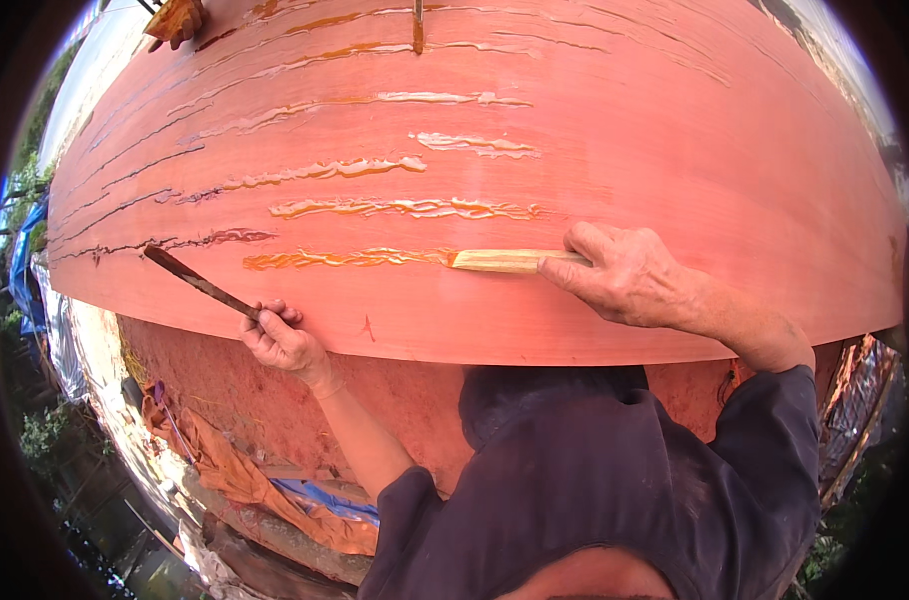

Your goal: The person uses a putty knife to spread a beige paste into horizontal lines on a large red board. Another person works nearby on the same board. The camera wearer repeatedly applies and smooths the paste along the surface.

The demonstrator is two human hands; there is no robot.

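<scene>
A broad pinkish-red surface [675, 180] spreads before me, its edges bent by the lens. Uneven lines of glossy orange and whitish paste run across it, with dark, thin lines at the left. My right hand [640, 278] is closed on a flat, pale wooden stick [500, 261]. This stick's left tip touches the right end of the nearest orange paste line [345, 258]. Near the surface's front edge, my left hand [285, 340] pinches a thin dark stick [200, 280]. The dark stick points up and left, its far tip over the dark purplish marks.
Another brown stick [418, 28] enters at the top edge. An orange-brown object [178, 20], cut off and unclear, shows at the upper left. Below the surface's front edge lie reddish ground, a crumpled orange-brown sheet [265, 490] and blue sheeting [325, 498].
</scene>
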